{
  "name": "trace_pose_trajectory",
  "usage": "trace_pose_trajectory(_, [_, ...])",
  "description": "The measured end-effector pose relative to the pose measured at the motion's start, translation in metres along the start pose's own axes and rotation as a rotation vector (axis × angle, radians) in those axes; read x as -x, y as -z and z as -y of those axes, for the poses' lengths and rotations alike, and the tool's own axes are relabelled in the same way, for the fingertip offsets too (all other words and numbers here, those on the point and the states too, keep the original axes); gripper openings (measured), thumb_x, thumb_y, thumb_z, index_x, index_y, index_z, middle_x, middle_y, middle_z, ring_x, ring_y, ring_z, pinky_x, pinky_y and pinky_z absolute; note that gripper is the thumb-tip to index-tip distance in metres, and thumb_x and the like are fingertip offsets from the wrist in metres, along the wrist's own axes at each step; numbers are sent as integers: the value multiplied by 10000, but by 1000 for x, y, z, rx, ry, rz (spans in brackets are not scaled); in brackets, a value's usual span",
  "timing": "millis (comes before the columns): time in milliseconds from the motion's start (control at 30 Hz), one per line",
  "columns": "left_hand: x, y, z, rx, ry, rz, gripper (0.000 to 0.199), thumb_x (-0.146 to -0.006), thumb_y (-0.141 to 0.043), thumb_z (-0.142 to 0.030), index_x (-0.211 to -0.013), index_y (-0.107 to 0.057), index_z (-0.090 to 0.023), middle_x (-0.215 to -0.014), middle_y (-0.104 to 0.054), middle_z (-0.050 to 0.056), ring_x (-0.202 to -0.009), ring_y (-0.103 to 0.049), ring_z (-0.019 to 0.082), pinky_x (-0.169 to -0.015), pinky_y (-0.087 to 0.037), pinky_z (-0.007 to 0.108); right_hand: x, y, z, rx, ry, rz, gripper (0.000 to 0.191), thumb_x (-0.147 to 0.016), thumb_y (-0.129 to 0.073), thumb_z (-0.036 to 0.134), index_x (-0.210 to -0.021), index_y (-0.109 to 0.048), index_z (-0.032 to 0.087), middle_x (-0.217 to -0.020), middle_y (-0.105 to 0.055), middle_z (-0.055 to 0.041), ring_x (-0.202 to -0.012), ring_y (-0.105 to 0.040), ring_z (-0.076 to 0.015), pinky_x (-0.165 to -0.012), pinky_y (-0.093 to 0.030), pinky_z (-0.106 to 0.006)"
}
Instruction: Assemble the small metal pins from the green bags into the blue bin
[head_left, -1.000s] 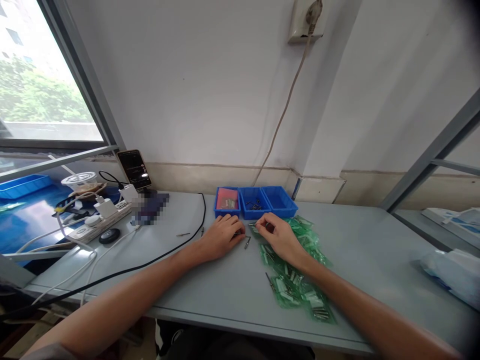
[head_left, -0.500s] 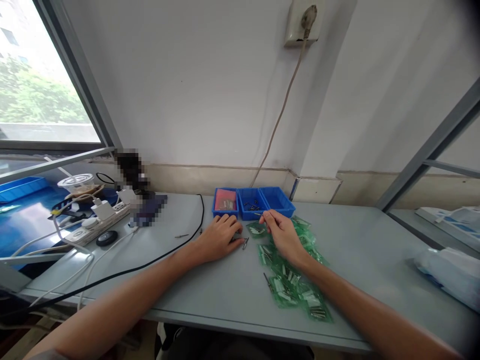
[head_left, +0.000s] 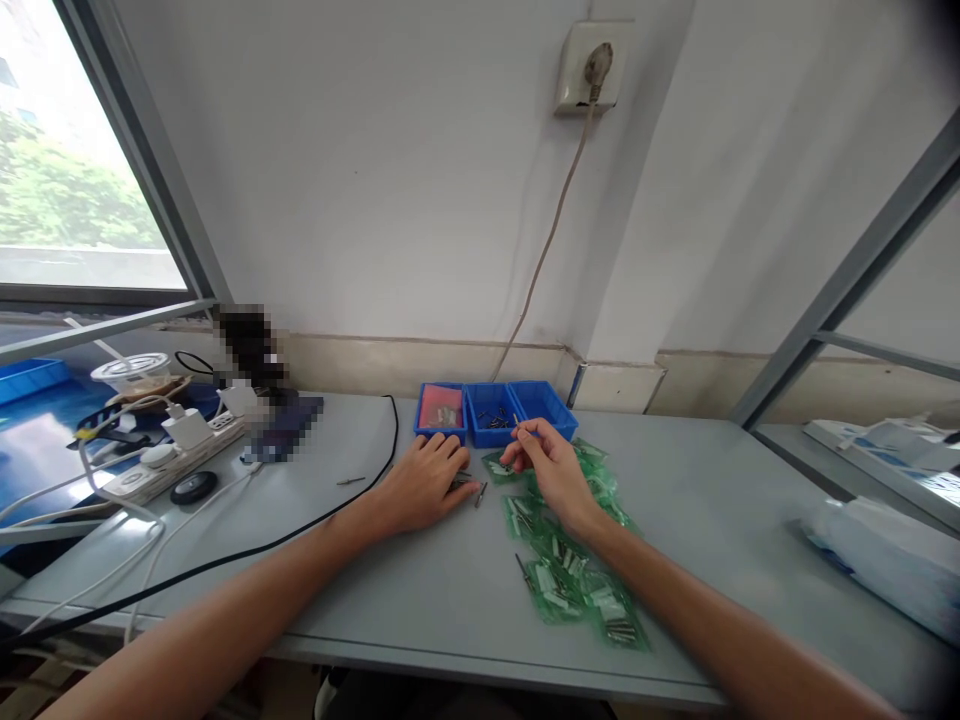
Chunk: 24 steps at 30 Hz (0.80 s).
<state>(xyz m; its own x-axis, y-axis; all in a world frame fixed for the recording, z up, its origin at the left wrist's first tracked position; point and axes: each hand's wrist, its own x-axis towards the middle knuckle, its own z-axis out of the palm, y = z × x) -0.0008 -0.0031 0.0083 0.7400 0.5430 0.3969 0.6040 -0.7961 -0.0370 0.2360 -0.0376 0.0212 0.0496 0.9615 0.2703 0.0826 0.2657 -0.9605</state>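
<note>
w/ my r. hand [head_left: 551, 475] i'm pinching a thin metal pin [head_left: 515, 419] btwn thumb + fingers, grip narrow, near ctr of the frame; its tip is showing against the middle blue tray [head_left: 491, 438]. my l. hand [head_left: 420, 485] is lying palm-down on the gray table [head_left: 420, 600], left of ctr, fingers slightly spread; sm. metal pieces [head_left: 460, 481] are peeking out by the thumb, can't tell if i'm gripping any. one loose pin [head_left: 481, 495] is lying just right of that thumb, a thin piece [head_left: 350, 481] is lying farther left. the middle blue tray is holding dark metal bits [head_left: 495, 418]; the left blue tray [head_left: 418, 415] is holding a pink packet [head_left: 441, 406]; the right blue tray [head_left: 544, 402] is sitting beside them. green bags [head_left: 555, 600] w/ metal pcs are lying around my r. hand, lower ctr-right. a black cable [head_left: 396, 428] is running down to lower left, a white power strip [head_left: 139, 480] is sitting at far left.
</note>
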Motion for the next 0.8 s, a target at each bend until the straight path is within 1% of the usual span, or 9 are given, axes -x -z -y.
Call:
trace_pose_trajectory(133, [0, 1, -5, 107, -2, 3, 427, -1030, -607, -639, -1103, -592, -219, -1112, -623, 73, -1025, -552, 270, -914, -415, 408, 0, 0, -1, 25, 11, -15, 394, -963, -651, 632, -938, -579, 245, -835, -724, -28, -685, -604, -187, -713, -513, -337])
trace_pose_trajectory(200, [0, 1, -7, 128, -8, 14, 370, -1027, -640, -583, -1104, -599, -224, -1117, -625, 70, -1028, -551, 269, -908, -414, 404, -1, 1, -2, 53, 29, -44, 371, -966, -650, 608, -925, -587, 245, -865, -686, -15, -677, -596, -178, -697, -510, -331])
trace_pose_trajectory(300, [0, 2, -8, 160, -17, 24, 191, -1040, -644, -406, -1090, -601, -227, -1122, -634, 62, -1031, -553, 254, -911, -413, 396, -2, 2, -4, 100, 29, -71, 349, -972, -629, 596, -918, -589, 254, -810, -630, 4, -672, -588, -189, -670, -501, -329])
trace_pose_trajectory(400, [-1, 2, -8, 205, -13, 19, 107, -1024, -633, -303, -1092, -600, -228, -1116, -640, 54, -1033, -554, 244, -929, -418, 390, -2, 3, -5, 131, 31, -78, 334, -980, -611, 591, -924, -587, 262, -779, -617, 6, -680, -589, -202, -666, -505, -334])
trace_pose_trajectory(467, [-1, 1, -6, 221, -12, 13, 89, -1017, -621, -263, -1098, -605, -228, -1118, -641, 52, -1044, -553, 241, -938, -421, 386, -3, 3, -5, 131, 46, -80, 323, -975, -621, 581, -936, -601, 261, -841, -651, -7, -676, -587, -196, -659, -507, -334])
trace_pose_trajectory(567, [-1, -2, -4, 228, -19, 11, 90, -1018, -589, -214, -1102, -621, -228, -1119, -642, 50, -1058, -553, 235, -954, -419, 384, -3, 3, -6, 127, 70, -56, 313, -965, -639, 567, -1005, -661, 257, -1041, -725, -45, -673, -587, -184, -654, -513, -336])
trace_pose_trajectory(633, [-1, -3, -1, 234, -23, 18, 99, -1025, -571, -204, -1102, -629, -228, -1118, -641, 50, -1053, -554, 231, -957, -420, 382, -4, 4, -7, 140, 77, -37, 319, -963, -645, 560, -1041, -699, 255, -1105, -747, -59, -684, -595, -188, -660, -517, -337])
trace_pose_trajectory(700, [-1, -4, 2, 241, -22, 25, 108, -1031, -559, -198, -1106, -632, -227, -1121, -639, 49, -1050, -553, 230, -958, -420, 380, -4, 5, -7, 156, 90, -37, 323, -964, -653, 553, -1053, -726, 251, -1085, -761, -61, -697, -600, -195, -664, -514, -337])
trace_pose_trajectory(800, [-1, -4, 5, 244, -19, 29, 121, -1039, -547, -193, -1118, -633, -225, -1122, -636, 51, -1061, -553, 233, -966, -420, 380, -5, 7, -5, 175, 121, -55, 321, -964, -667, 534, -1067, -750, 241, -950, -753, -49, -692, -590, -202, -658, -501, -338])
